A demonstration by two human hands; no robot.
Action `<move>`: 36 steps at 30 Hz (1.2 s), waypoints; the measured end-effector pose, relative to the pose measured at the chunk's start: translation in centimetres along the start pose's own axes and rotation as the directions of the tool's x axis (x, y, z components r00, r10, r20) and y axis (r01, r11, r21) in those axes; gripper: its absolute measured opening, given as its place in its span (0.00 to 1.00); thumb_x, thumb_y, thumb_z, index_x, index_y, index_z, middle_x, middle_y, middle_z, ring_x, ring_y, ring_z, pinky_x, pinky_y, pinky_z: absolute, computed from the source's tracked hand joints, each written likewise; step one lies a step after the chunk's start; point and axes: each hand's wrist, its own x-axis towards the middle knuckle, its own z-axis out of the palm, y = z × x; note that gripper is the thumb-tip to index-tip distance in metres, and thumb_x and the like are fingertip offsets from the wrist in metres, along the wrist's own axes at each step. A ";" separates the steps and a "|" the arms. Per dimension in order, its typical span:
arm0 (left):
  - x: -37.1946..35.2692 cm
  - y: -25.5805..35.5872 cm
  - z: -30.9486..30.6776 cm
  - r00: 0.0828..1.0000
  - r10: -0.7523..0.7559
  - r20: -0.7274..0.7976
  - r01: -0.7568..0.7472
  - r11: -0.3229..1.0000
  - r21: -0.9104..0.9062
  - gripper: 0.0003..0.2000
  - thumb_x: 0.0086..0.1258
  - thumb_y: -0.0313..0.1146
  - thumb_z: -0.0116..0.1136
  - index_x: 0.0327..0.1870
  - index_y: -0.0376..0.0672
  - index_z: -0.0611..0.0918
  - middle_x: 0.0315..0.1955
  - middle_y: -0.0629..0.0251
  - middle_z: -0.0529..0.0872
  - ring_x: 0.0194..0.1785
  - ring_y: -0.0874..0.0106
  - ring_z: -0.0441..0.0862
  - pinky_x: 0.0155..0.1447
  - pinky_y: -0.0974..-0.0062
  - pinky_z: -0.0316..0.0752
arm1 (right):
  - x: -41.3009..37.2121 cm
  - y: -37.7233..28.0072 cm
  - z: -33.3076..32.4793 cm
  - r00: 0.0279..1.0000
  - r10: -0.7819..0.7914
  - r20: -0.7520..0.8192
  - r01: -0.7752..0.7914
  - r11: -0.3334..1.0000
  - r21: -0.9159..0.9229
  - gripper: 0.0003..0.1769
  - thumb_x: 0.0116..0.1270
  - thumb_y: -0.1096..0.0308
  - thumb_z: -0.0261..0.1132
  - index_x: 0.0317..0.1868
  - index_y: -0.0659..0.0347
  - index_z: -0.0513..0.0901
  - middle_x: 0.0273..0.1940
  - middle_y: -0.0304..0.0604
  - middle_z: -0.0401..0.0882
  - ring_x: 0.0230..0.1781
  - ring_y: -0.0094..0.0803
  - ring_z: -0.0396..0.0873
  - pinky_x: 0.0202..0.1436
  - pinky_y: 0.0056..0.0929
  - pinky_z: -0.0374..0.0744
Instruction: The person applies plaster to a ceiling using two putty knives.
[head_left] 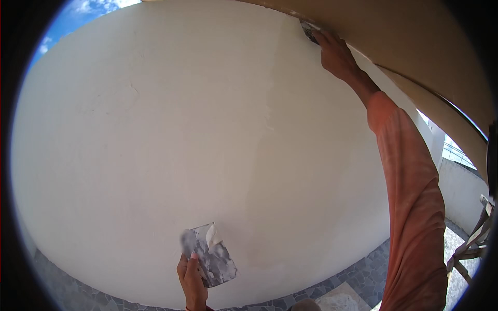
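A broad pale wall [155,155] fills most of the head view, with a slightly darker, damp-looking band [301,155] right of its middle. Low in front of it, my left hand [193,280] grips a flat grey plate [220,267] by its left edge, thumb on top. White putty [211,236] sits near the plate's upper edge, and smears cover its face. My right arm is stretched far up. At the wall's top edge, my right hand [338,58] is closed on a putty-smeared scraper [309,32], its blade at the wall; the fingers partly hide its grip.
A brown overhang [425,46] slopes down along the upper right, close to my right hand. Grey stone paving [358,274] runs along the wall's foot, with a pale slab [342,299] on it. At the right edge stands a wooden frame [469,249] before a low wall [461,186].
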 end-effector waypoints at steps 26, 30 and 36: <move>-0.1 0.1 0.1 1.000 -0.002 0.017 0.003 0.999 -0.037 0.19 0.77 0.30 0.44 0.62 0.25 0.74 0.51 0.55 0.84 0.51 0.70 0.81 0.58 0.75 0.74 | -4.3 -1.0 -1.3 0.908 0.390 0.154 -0.385 0.921 -0.066 0.16 0.65 0.74 0.56 0.52 0.71 0.76 0.52 0.57 0.75 0.53 0.52 0.78 0.54 0.51 0.83; 0.0 0.0 0.0 1.000 -0.002 0.013 0.003 0.999 -0.045 0.19 0.77 0.29 0.44 0.62 0.25 0.74 0.51 0.55 0.84 0.51 0.71 0.82 0.57 0.75 0.74 | -3.0 -2.4 -1.1 0.910 0.375 0.177 -0.376 0.926 -0.028 0.18 0.65 0.74 0.57 0.54 0.72 0.75 0.52 0.57 0.75 0.54 0.51 0.78 0.55 0.50 0.82; -0.1 0.0 0.2 1.000 0.005 0.009 -0.005 0.999 -0.051 0.19 0.77 0.29 0.44 0.62 0.25 0.73 0.52 0.54 0.83 0.50 0.70 0.82 0.57 0.75 0.75 | -5.2 -3.9 -1.2 0.999 0.042 0.018 -0.043 0.995 0.089 0.23 0.66 0.76 0.57 0.63 0.70 0.73 0.54 0.54 0.74 0.54 0.49 0.76 0.58 0.47 0.79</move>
